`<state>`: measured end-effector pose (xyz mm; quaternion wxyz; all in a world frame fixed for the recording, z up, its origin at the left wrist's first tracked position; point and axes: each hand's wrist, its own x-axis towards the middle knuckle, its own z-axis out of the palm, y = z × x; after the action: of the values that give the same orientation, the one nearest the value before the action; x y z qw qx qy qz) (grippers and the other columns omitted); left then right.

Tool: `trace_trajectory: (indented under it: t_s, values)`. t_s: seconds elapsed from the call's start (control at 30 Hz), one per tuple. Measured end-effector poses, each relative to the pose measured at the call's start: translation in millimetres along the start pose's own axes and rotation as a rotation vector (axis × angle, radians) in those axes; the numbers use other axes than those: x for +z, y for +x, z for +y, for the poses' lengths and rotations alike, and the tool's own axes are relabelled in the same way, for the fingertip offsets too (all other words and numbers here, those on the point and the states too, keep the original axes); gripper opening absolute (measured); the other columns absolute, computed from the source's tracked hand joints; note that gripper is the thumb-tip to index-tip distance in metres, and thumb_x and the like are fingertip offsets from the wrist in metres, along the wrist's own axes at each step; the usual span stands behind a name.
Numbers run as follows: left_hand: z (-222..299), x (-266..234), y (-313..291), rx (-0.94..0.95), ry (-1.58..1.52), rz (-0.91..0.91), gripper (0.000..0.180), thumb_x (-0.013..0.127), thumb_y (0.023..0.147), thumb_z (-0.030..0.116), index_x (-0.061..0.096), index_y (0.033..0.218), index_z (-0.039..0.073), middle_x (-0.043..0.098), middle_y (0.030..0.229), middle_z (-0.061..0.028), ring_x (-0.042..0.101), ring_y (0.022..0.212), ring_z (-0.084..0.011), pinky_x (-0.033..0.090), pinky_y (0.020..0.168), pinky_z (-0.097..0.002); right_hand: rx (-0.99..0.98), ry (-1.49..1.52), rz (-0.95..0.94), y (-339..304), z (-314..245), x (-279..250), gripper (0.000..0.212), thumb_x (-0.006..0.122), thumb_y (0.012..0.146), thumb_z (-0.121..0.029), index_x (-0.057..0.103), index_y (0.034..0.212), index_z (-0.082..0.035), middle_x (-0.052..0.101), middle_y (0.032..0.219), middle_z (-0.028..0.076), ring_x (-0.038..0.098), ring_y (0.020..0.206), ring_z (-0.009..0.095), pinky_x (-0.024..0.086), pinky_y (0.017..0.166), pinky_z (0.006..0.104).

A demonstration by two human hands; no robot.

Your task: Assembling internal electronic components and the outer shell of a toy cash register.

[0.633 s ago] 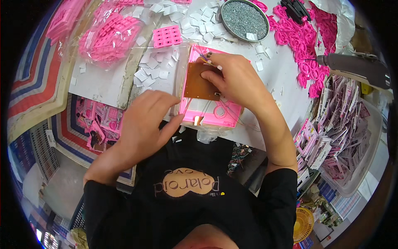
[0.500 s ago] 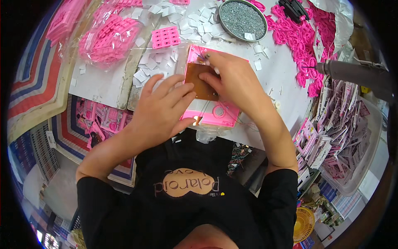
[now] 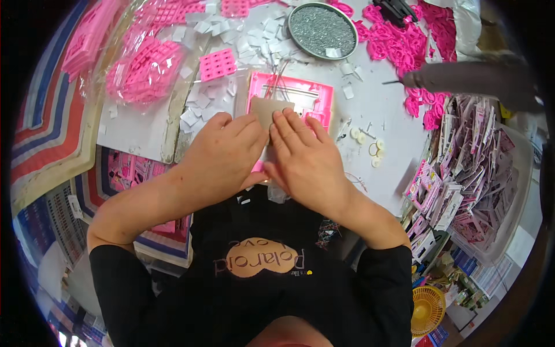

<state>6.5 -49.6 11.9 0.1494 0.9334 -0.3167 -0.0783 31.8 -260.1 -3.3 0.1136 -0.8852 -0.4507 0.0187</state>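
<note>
A pink plastic casing [image 3: 325, 95] lies before me on the worktable, its inside facing up. Over its middle is a brown circuit board [image 3: 263, 107], partly covered by my hands, and thin wires [image 3: 278, 78] run out above it. My left hand [image 3: 225, 151] has its fingers curled in at the board's left side; they look closed on its edge, though the fingertips are hidden. My right hand [image 3: 306, 156] lies palm down, fingers stretched out side by side, with the fingertips on the board. The lower part of the casing is mostly hidden beneath both hands.
A round tin of small screws [image 3: 324, 32] stands beyond the casing. An electric screwdriver [image 3: 451, 78] hangs at the right. Pink loops [image 3: 384, 43], white paper pieces [image 3: 202, 101], pink keypads [image 3: 218, 65] and bagged pink parts [image 3: 144, 69] surround the work. A bin of printed cards [image 3: 514, 191] sits right.
My right hand has come down and toward me, from gripping the board to lying flat on it. The left fingers have curled in. The board now looks greyer, and more of the casing's upper part shows.
</note>
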Motion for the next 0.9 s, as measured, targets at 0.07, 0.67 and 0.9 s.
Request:
trace_trajectory:
  t_s: [0.07,0.67,0.9]
  values:
    - [-20.2,-24.7,24.5,0.046,-0.150,-0.168,0.044,0.077,0.077,0.030,0.069,0.111,0.004,0.068,0.115,-0.0126,0.067,0.100,-0.0298,0.050,0.082,-0.0445,0.001,-0.049,-0.026,2.9,-1.3,-2.9,0.059,0.070,0.086,-0.038,0.065,0.122,0.008,0.060,0.136,0.023,0.054,0.129,0.034,0.040,0.108,0.0511]
    - [-112.1,-0.8,248.8,-0.187,0.431,-0.084,0.019,0.067,0.081,0.018,0.079,0.094,0.012,0.077,0.095,-0.0121,0.074,0.090,-0.0292,0.053,0.089,-0.0458,0.016,0.316,0.277,2.0,25.2,-32.3,0.046,0.080,0.076,-0.019,0.066,0.114,0.003,0.063,0.127,0.021,0.055,0.127,0.038,0.046,0.104,0.0480]
    - [-129.2,5.9,250.7,-0.135,0.492,0.044,0.020,0.060,0.083,0.020,0.078,0.085,0.012,0.077,0.090,-0.0115,0.074,0.085,-0.0274,0.053,0.084,-0.0459,0.134,0.696,1.437,9.8,209.4,-143.0,0.040,0.067,0.092,-0.006,0.054,0.129,0.003,0.064,0.117,0.014,0.064,0.091,0.021,0.054,0.082,0.0380]
